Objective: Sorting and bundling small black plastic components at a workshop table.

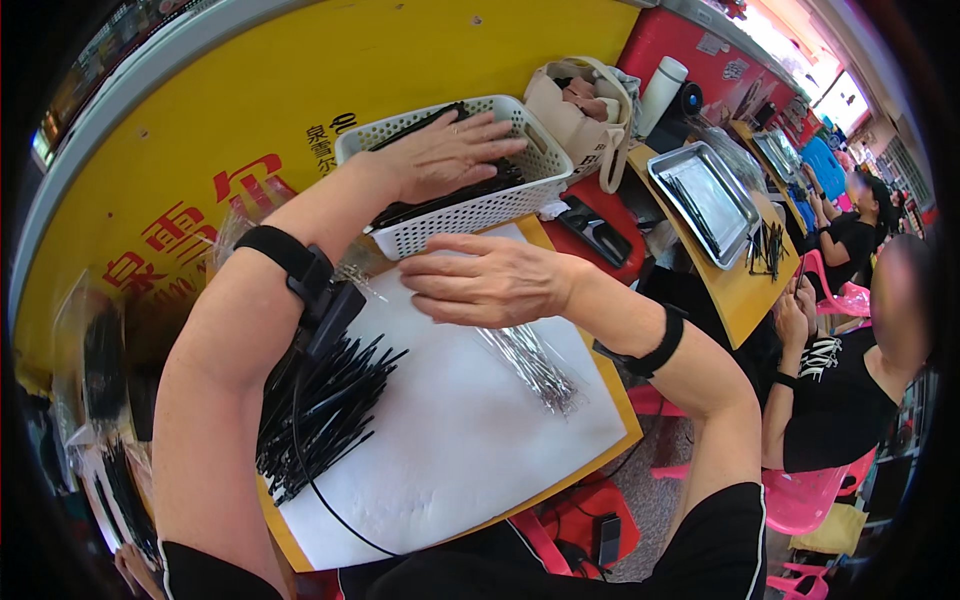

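My left hand [447, 155] reaches over a white perforated basket [425, 235] holding long thin black sticks [480, 190]. Its fingers are stretched out, palm down, and partly hide the sticks below. In front of the basket, my right hand [490, 280] hovers or rests above a white sheet [470, 450], fingers extended side by side. I see nothing held in either hand. From beneath the right hand a bundle of thin silvery strands [535, 370] fans toward me on the sheet. A large heap of thin black sticks [325, 410] lies at the sheet's left, partly covered by my left forearm.
A canvas bag [575, 110] stands behind the basket. At the right, a metal tray [705, 200] with black sticks sits on another board, beside a white bottle [662, 95]. Two people work there on pink chairs. A dark cable [320, 490] crosses the sheet. Plastic-bagged black sticks [105, 370] stand left.
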A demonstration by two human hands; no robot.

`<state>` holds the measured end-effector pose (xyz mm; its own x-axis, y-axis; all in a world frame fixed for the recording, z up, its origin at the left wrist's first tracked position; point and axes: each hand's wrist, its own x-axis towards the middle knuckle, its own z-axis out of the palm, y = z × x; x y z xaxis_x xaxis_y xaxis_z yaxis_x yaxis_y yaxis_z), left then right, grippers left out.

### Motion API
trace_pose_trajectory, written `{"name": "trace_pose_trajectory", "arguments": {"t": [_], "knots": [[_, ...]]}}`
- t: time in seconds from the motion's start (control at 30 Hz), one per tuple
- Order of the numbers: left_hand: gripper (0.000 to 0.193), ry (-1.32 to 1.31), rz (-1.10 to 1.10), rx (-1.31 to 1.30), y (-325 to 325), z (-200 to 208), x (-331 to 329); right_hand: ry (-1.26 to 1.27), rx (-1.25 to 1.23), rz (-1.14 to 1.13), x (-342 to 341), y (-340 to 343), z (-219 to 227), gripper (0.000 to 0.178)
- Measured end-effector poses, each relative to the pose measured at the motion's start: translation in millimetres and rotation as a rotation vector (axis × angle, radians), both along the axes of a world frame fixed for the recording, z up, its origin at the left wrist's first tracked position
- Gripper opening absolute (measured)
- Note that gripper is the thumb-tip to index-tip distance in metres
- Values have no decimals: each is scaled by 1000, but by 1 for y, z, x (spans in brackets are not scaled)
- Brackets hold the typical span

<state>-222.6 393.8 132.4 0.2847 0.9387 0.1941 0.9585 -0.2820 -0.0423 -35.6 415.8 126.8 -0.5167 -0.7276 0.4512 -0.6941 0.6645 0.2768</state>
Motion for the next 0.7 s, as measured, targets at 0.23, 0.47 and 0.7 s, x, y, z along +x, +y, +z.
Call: {"name": "trace_pose_trajectory", "arguments": {"t": [0.23,0.47,0.7], "knots": [[56,-167,123,278,-80,66,-24,-10,-27,-122,45,-17,29,25],[67,-487,286,-62,-312,187,49,38,-183,-185,120,-94,78,16],[41,-241,1011,-109,-555,161,107,2,-358,-233,207,-173,62,19]]}}
